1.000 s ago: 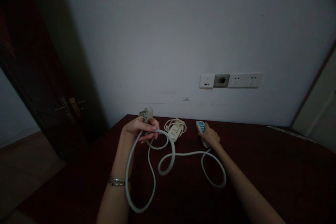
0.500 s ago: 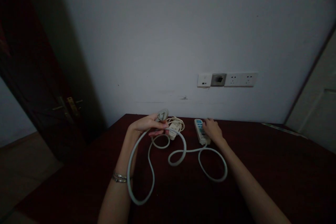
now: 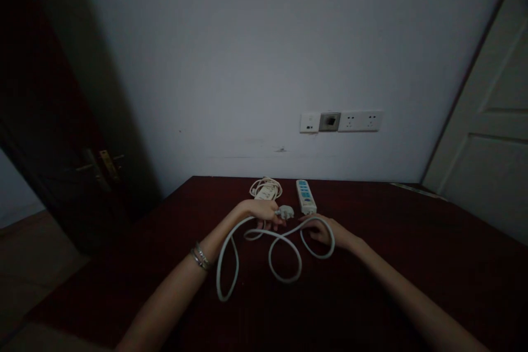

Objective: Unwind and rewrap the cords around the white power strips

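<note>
My left hand is closed around the pale plug, whose head sticks out to the right of the fingers. From it a white power cord runs in loose loops over the table to the near end of a white power strip with blue socket panels. Just below that end, my right hand has its fingers curled in on the cord, and one loop crosses over them. Behind my left hand lies a second, cream power strip with its own cord coiled about it, partly hidden by the hand.
The dark red table backs onto a pale wall. Wall sockets and a grey wall plate sit above its far edge. A dark door with a brass lock stands at left, a light door at right.
My left hand has lowered and moved right with the plug, which now points right. My right hand has left the top of the blue-panelled strip and come down to the cord at its near end.
</note>
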The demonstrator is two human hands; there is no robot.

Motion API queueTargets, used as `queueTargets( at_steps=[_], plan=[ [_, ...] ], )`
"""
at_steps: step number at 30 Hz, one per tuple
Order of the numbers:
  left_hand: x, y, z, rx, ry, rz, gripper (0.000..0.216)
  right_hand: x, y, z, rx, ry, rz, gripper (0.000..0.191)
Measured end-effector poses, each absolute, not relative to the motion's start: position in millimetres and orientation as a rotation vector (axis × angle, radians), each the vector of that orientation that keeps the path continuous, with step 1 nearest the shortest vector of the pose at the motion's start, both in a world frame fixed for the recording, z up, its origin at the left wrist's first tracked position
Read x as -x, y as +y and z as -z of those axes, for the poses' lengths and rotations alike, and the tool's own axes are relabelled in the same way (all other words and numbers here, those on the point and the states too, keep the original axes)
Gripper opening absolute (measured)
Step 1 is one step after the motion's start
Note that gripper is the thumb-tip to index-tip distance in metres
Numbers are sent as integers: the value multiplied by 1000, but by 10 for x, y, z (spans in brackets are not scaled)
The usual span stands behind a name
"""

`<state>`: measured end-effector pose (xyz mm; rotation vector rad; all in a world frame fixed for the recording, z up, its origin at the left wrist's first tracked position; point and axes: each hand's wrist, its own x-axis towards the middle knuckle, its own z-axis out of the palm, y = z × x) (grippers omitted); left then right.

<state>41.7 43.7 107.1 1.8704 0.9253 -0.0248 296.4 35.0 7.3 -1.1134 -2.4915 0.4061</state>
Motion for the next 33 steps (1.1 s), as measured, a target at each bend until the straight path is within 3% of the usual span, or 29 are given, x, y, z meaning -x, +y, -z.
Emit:
queueTargets(
  at_steps=[4,12,16,22,33],
  plan=[
    [-604,463,-761,-1842,1029,-277,2,-2888,328,-62,1019,-2555,-271,28],
    [-881,380,-437,-1619,1088,-514,19,-2894,310,-67,1013,-2503,-148,30],
    [-807,249,-551,-1317,1000,-497,20,-2900,365,-143,1020,-2513,-90,31],
    [-501,-167,-949,-1406,945,-318,37,-2924,633,-145,1051,-2414,-37,33],
    [198,-821,-1275,-1286,848,-169,21,-2937,1161,-81,1119,-2448,-183,35]
  ],
)
